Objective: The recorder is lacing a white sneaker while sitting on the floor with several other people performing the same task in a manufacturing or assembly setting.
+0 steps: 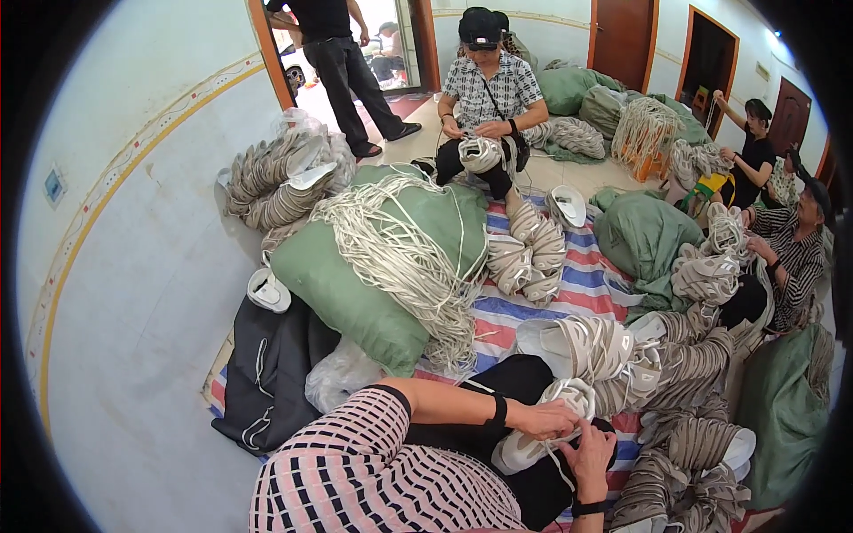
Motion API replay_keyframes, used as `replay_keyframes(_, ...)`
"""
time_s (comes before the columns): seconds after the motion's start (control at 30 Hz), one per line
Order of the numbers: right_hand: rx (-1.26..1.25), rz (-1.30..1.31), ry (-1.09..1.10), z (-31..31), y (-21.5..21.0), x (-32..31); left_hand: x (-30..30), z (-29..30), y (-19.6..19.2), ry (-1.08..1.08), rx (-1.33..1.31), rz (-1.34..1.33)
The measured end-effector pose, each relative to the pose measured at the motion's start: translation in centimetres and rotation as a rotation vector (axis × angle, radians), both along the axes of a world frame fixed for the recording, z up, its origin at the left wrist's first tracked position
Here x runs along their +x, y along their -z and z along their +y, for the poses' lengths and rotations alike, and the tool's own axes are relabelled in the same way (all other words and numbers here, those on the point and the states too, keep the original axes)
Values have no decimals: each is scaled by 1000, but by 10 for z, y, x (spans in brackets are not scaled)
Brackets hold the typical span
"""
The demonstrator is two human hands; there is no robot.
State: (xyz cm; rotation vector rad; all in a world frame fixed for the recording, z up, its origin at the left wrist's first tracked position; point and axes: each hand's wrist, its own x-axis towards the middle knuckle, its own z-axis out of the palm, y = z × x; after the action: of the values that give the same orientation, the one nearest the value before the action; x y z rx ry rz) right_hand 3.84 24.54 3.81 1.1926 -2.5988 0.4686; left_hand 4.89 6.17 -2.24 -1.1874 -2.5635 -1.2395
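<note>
A beige and white shoe upper [519,451] lies across my lap, its opening toward the upper right. Over its lacing area my left hand [546,417] is closed, fingertips pressed down on the upper. Close beside it my right hand [587,460] pinches a pale shoelace [562,469], whose loose part hangs down from the upper. The fingertips of both hands nearly meet, and the exact eyelet between them is hidden. Just beyond my knees lies a row of nested shoe uppers [582,348].
A green sack [355,298] bears a heap of pale laces [391,235]. Stacked uppers [684,444] lie at my right on the striped sheet [511,311]. Several people work nearby, one seated opposite [493,89]; another person [333,71] stands by the doorway. A black bag [267,373] lies left.
</note>
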Motion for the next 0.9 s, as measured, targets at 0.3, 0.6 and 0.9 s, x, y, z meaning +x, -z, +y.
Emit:
replay_keyframes(0.3, 81, -173, -31, 13, 14, 6, -4, 12, -11, 45, 102, 98)
replay_keyframes(0.6, -26, -258, -84, 0, 8, -6, -28, -81, -56, -370, -541, 256)
replay_keyframes(0.9, -95, -274, -111, 0, 10, 0, 13, -533, -170, -1557, -217, 444)
